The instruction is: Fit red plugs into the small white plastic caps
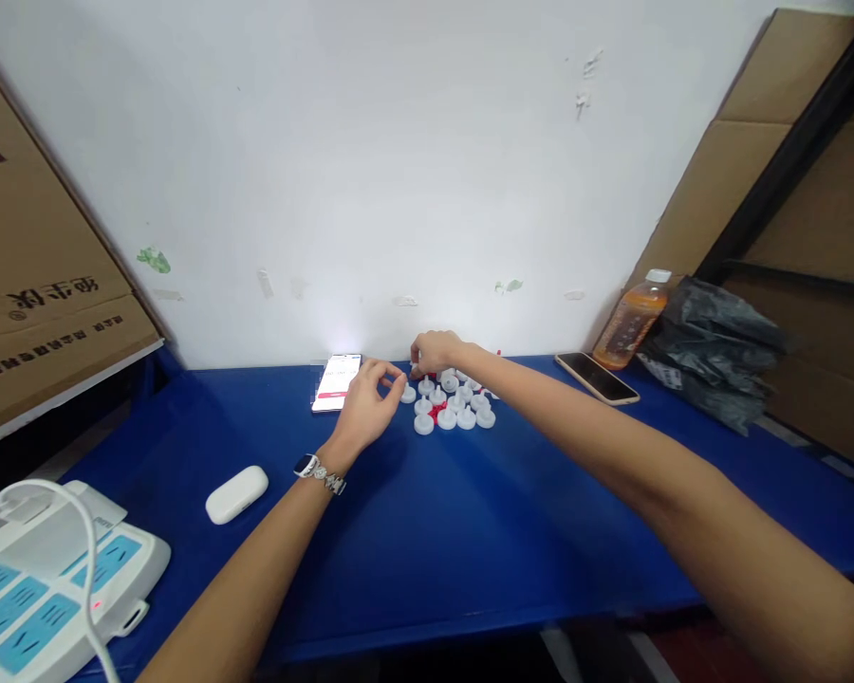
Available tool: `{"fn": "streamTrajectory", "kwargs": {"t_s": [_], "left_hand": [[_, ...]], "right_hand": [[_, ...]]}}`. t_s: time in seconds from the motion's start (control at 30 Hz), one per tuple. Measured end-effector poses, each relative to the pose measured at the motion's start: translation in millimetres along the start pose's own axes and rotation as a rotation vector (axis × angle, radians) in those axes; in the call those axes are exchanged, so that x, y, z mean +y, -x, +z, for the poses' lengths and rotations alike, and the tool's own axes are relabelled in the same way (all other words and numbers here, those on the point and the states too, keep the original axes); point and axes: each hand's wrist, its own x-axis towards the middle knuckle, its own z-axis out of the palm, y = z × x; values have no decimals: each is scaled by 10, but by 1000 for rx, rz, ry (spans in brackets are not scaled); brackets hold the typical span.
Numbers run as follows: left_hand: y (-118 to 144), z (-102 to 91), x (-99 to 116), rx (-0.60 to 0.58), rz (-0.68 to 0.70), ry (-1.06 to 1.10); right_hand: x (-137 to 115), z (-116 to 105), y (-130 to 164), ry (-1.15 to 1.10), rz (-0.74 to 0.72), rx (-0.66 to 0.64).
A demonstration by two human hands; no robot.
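Several white plastic nozzle caps [465, 418], round with a short spout on top, stand in a cluster at the back of the blue table. Among them lie red plastic pieces [436, 411]. At the cluster's far left edge my right hand [433, 353] points downward with its fingers closed on a small white piece, mostly hidden, that looks like one of the caps. My left hand [371, 403] curls in a loose pinch, thumb and index tips close together beside the leftmost cap [407, 394]. What its fingertips hold, if anything, is too small to make out.
A lit phone [337, 382] lies left of my left hand. White earbud case [237, 494] and power strip [64, 588] sit nearer left. A dark phone [598, 378], orange drink bottle [632, 320] and black plastic bag [715, 346] are at right. Behind stands a white wall [370, 171].
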Motion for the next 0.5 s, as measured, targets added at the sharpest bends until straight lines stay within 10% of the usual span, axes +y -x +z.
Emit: {"fn": "streamTrajectory", "kwargs": {"t_s": [0.23,0.5], "left_hand": [[-6,-80,1,18,23,-11],[114,-81,366,-136,347,-95]], "right_hand": [[29,-160,121,-372,38,54],[19,-162,1198,-1168,-16,-130]]}}
